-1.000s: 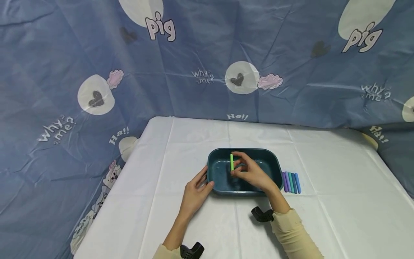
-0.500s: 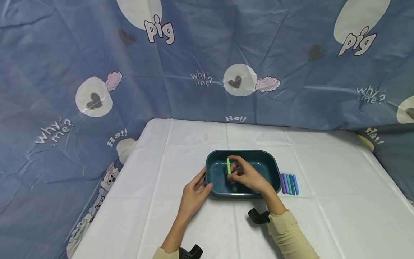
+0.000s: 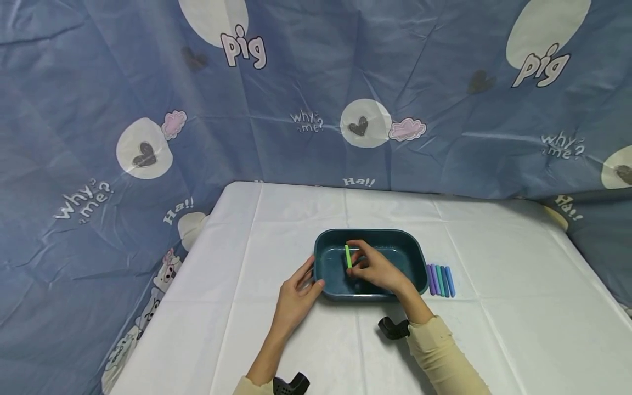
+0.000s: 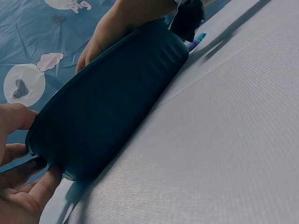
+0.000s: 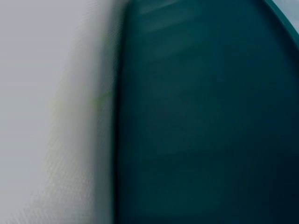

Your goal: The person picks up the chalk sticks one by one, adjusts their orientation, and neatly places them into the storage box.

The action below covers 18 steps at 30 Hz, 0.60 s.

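Note:
A dark teal rectangular tub (image 3: 365, 297) stands on the white cloth in the head view. My right hand (image 3: 379, 270) is over its inside and pinches a short bright green stick (image 3: 348, 257) between thumb and fingers, held nearly upright. The stick's exact kind cannot be told. Against the tub's left end rests my left hand (image 3: 294, 299), its thumb near the front corner. In the left wrist view, its fingers (image 4: 18, 116) touch the tub's outer wall and rim. The right wrist view shows the tub wall (image 5: 196, 112) up close; the right hand is out of that view.
Several purple, teal and blue sticks (image 3: 441, 281) lie side by side just right of the tub. White cloth (image 3: 523, 263) covers the table, and a blue printed cloth (image 3: 296, 148) hangs behind it. Each wrist carries a black camera mount (image 3: 393, 328).
My right hand has moved slightly left and lower over the tub with the green stick, which now leans a little. The left hand has stayed against the tub's left end.

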Tool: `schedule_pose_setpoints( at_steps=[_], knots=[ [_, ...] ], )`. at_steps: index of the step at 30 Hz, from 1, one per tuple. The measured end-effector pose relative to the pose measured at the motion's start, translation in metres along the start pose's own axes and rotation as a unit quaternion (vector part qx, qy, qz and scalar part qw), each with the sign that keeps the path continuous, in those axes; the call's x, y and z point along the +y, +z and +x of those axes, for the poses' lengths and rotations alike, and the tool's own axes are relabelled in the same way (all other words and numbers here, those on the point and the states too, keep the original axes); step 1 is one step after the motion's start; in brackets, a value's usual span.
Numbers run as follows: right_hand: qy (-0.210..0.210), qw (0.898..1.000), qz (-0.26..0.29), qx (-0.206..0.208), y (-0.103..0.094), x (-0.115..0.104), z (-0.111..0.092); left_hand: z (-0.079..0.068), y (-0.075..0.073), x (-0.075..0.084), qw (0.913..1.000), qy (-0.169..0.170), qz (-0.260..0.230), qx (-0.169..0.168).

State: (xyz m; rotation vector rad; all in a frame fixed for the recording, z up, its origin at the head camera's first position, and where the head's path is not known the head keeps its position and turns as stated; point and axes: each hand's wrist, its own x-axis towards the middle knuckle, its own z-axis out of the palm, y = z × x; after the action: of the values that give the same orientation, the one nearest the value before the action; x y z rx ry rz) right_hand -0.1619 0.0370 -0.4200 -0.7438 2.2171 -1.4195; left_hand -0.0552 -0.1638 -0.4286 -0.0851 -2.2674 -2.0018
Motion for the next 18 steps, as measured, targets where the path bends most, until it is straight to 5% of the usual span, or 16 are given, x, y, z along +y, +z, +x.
schedule_pose_setpoints(
  at_steps=[18],
  knots=[
    [0.024,0.997,-0.067,-0.013,0.0022,0.0121,0.0082,0.0006,0.0012,0.0009,0.9997,0.007,-0.023,0.000]
  ],
)
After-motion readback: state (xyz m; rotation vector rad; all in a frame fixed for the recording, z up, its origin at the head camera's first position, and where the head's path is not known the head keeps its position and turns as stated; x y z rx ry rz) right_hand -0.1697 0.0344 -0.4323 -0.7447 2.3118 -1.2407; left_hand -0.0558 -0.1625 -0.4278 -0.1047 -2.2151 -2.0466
